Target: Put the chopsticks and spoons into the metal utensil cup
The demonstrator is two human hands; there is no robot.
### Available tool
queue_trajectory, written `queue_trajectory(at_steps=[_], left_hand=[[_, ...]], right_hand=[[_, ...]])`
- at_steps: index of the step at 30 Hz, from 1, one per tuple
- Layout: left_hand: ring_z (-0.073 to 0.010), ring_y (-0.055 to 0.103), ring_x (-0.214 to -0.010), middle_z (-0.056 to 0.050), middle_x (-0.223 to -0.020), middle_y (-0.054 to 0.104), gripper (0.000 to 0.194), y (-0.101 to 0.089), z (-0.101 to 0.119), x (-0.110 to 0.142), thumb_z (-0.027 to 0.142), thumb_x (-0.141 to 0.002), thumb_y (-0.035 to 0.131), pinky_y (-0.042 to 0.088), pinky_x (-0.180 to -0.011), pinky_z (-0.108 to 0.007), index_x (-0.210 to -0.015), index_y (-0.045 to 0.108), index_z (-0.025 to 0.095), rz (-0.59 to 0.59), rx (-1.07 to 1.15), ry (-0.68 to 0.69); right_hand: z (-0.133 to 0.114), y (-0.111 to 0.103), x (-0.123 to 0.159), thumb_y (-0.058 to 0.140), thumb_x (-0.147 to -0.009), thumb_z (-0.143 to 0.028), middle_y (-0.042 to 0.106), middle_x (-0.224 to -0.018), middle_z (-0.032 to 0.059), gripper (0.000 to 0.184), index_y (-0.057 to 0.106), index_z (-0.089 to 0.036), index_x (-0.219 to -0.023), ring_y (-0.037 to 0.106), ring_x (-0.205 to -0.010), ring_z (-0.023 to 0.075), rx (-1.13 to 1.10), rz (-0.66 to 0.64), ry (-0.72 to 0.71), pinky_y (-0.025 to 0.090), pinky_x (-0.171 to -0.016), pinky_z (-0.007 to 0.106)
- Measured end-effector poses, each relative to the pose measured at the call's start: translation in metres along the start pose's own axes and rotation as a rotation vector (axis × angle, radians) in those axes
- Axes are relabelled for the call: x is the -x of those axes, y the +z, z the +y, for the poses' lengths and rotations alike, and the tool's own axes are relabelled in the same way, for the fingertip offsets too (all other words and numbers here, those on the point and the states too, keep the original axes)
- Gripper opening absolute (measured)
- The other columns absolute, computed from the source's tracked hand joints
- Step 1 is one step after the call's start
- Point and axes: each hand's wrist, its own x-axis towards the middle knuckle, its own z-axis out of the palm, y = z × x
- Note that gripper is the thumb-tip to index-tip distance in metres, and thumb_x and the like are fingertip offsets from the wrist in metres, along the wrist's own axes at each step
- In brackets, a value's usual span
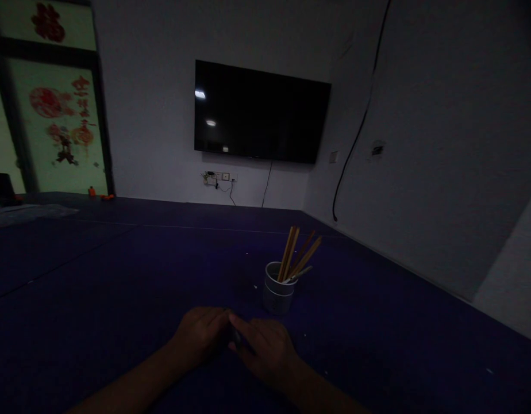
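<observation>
My left hand (203, 330) and my right hand (268, 348) meet low in the middle of the view, just above the dark blue tabletop (162, 270). Both have curled, closed fingers, and the fingertips touch or nearly touch. Between them a small dark slim object (237, 336) shows in part; its kind is too dim to tell. A grey cup (277, 299) stands upright just beyond my right hand. Several wooden sticks, like chopsticks (288, 253), lean out of it to the right, along with a paler thin piece (303, 272).
A dark television (261, 112) hangs on the far wall above sockets (224, 176) with loose wires. At the right wall hangs a black cable (356, 138). Small orange objects (92, 191) and crumpled clear plastic (28, 214) lie at the far left. Tiny pale scraps dot the surface.
</observation>
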Motion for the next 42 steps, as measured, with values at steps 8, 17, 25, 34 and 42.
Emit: queue_trajectory(at_steps=[8,17,25,34,42], left_hand=[[-0.0135,0.067,-0.073,-0.007,-0.091,0.071,0.040,-0.001,0.004,0.000,0.025,-0.093,0.033,0.053,-0.063,-0.022,-0.133,0.037,0.018,-0.017,0.006,-0.067],[-0.0135,0.068,-0.068,-0.004,-0.086,0.072,0.029,0.000,0.003,0.001,0.025,-0.092,0.036,0.053,-0.062,-0.023,-0.114,0.054,0.021,-0.092,0.085,-0.173],[-0.0121,0.066,-0.064,-0.004,-0.075,0.071,0.028,-0.003,0.005,-0.004,0.023,-0.092,0.033,0.050,-0.058,-0.020,-0.094,0.061,0.018,-0.125,0.139,-0.123],[-0.0104,0.062,-0.059,-0.002,-0.067,0.066,0.030,-0.001,0.003,0.001,0.025,-0.094,0.033,0.046,-0.057,-0.018,-0.095,0.062,0.018,-0.196,0.148,-0.115],[-0.0106,0.061,-0.059,-0.002,-0.066,0.065,0.032,0.004,0.000,0.006,0.028,-0.094,0.031,0.046,-0.057,-0.019,-0.093,0.062,0.019,-0.184,0.156,-0.110]], right_hand=[[0.001,-0.017,-0.010,0.038,-0.092,-0.013,0.067,-0.066,0.0002,0.022,0.057,-0.018,-0.101,0.062,-0.059,0.0112,-0.060,0.060,-0.079,0.046,-0.056,0.023],[0.047,-0.036,-0.011,0.036,-0.094,-0.026,0.070,-0.070,0.0041,0.035,0.066,-0.019,-0.079,0.065,-0.062,0.0136,0.356,0.333,0.297,0.046,-0.059,0.022],[0.053,-0.024,-0.011,0.025,-0.097,-0.041,0.072,-0.088,0.0066,0.049,0.067,-0.018,-0.087,0.067,-0.070,0.0154,0.282,0.187,0.611,0.045,-0.062,0.023],[0.046,-0.022,-0.009,0.022,-0.096,-0.046,0.071,-0.079,0.0037,0.051,0.067,-0.022,-0.101,0.065,-0.059,0.0175,0.257,-0.019,0.836,0.038,-0.053,0.025],[0.051,-0.023,-0.011,0.020,-0.095,-0.047,0.071,-0.082,0.0076,0.055,0.067,-0.021,-0.097,0.064,-0.064,0.0199,0.236,-0.019,0.918,0.036,-0.056,0.026]])
